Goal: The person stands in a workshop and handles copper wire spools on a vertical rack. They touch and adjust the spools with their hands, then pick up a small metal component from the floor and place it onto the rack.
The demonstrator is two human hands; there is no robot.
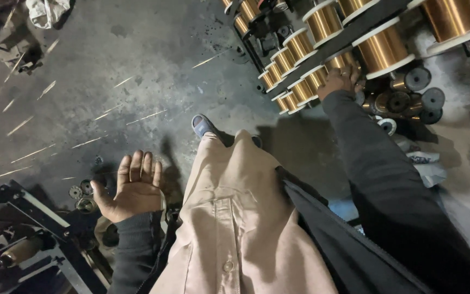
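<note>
Observed from the head camera, standing, looking straight down at a stained grey concrete floor point(137, 71). Far left: a black metal frame point(33, 209) stood at the lower left corner, with a few small dark discs point(81, 191) lying on the floor just beside it; nothing in this area served as a container. The left hand point(133, 188) hung just right of that frame, palm up, fingers point(137, 166) spread and straight, holding nothing and touching nothing. Open floor lay above and to the left of this hand, marked only by thin bright streaks. Centre: a beige shirt front point(229, 218) and one blue shoe point(202, 126) filled the lower middle. Right: a dark-sleeved arm reached forward to a black rack point(349, 32) running diagonally toward the upper right, loaded with rows of copper wire spools point(300, 46) on white flanges. The right hand point(341, 80) rested on the near spools at the rack's lower edge, fingers curled over a spool top; whether they clamped it could not be told. Just right of that hand, a cluster of black empty reels point(414, 98) lay on the floor, crowding the space there. Little free room remained between rack, reels and arm.
</note>
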